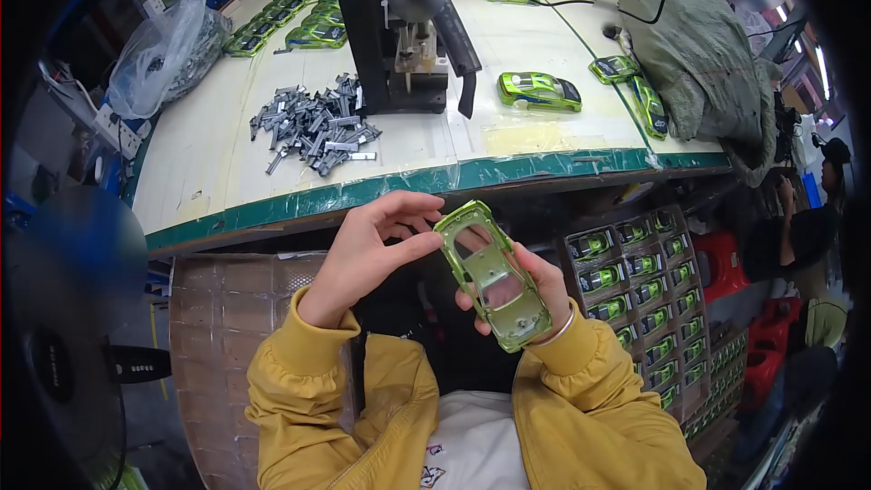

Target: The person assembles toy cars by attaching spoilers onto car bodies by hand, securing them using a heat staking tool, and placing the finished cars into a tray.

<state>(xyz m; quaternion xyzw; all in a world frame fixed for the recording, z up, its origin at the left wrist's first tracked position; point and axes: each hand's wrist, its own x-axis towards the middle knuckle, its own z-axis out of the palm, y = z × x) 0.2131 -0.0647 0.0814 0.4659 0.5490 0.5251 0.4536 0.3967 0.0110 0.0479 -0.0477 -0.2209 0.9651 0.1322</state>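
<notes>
The right hand [535, 283] grasps a green car shell [494, 277], thumb along one long side and fingers curled round beneath, so that the hollow inside faces up toward the head camera. The shell is in the air, off the table [413, 147], just on the person's side of its near edge, tilted with its far end toward the left. The left hand [376, 245] is at that far end, fingers half bent and thumb tip at the shell's corner; whether it pinches the rim or only rests against it, I cannot tell. On the table, a loose heap of grey parts [318, 127] lies close to the near edge, left of the middle, just beside the foot of a black machine [366, 45]. Right of the machine, one green car body [540, 91] sits by itself, and two more car bodies [649, 107] lie near the right edge, next to a large grey-green sack [694, 54]. Rows of car bodies [277, 18] stand toward the far left corner, near a clear plastic bag [168, 54] at the left edge. Below the table's near right corner, a compartmented tray [642, 218] holds further green car bodies in columns.
</notes>
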